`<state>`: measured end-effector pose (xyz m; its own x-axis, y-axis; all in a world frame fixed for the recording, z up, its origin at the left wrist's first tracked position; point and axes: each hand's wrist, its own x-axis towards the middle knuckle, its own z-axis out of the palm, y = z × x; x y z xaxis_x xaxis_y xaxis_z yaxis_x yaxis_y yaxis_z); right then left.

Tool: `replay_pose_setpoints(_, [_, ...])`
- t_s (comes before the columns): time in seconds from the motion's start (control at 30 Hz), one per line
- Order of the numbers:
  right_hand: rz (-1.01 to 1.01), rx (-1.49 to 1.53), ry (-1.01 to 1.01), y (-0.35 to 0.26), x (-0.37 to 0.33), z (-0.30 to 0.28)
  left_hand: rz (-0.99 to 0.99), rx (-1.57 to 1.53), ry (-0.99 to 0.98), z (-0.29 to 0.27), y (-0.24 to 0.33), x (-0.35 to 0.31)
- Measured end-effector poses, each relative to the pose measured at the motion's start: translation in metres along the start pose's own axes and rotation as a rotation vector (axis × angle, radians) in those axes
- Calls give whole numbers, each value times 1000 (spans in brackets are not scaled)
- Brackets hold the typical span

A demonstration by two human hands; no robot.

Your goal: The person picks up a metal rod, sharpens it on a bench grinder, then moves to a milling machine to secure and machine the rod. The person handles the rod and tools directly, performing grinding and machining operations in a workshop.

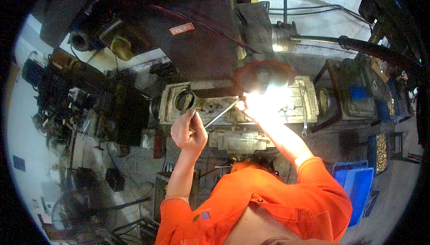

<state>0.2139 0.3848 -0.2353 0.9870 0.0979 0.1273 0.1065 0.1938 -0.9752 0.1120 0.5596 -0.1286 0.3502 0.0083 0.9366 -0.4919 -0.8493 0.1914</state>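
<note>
My left hand (pixel 188 129) is closed round the near end of a thin metal rod (pixel 221 113), a long bar-like tool. The rod slants away to the right over a metal machine table (pixel 165 107). At its far end is my right hand (pixel 247 105), fingers bent in, under a strong lamp glare that bleaches out most of it; what those fingers grip cannot be made out. Just beyond my right hand hangs a dark red round part (pixel 242 75) with a notched-looking rim. A dark ring-shaped piece (pixel 184 100) is on the table beyond my left hand.
A combination wrench (pixel 304 118) lies at the table's right side. Dark machine housing (pixel 201 48) overhangs the far side. Blue bins (pixel 354 186) stand at the lower right, near a tray of small brass-coloured parts (pixel 381 153). A fan (pixel 74 209) is at the lower left.
</note>
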Motion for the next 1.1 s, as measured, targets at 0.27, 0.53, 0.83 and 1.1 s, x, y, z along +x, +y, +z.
replay_pose_setpoints(0.27, [-304, -1145, -201, -69, -21, -11, 175, 91, 170, 23, -11, 30])
replay_pose_setpoints(0.53, [-121, -284, 20, -39, -7, 1, 241, 53, 179, 38, -5, 54])
replay_pose_setpoints(0.83, [4, -213, -230, -23, -11, -19, 173, -181, -198, 0, 3, 2])
replay_pose_setpoints(1.1, [287, 660, 24, 30, -29, -34, -1144, -803, -724, -26, -4, -71])
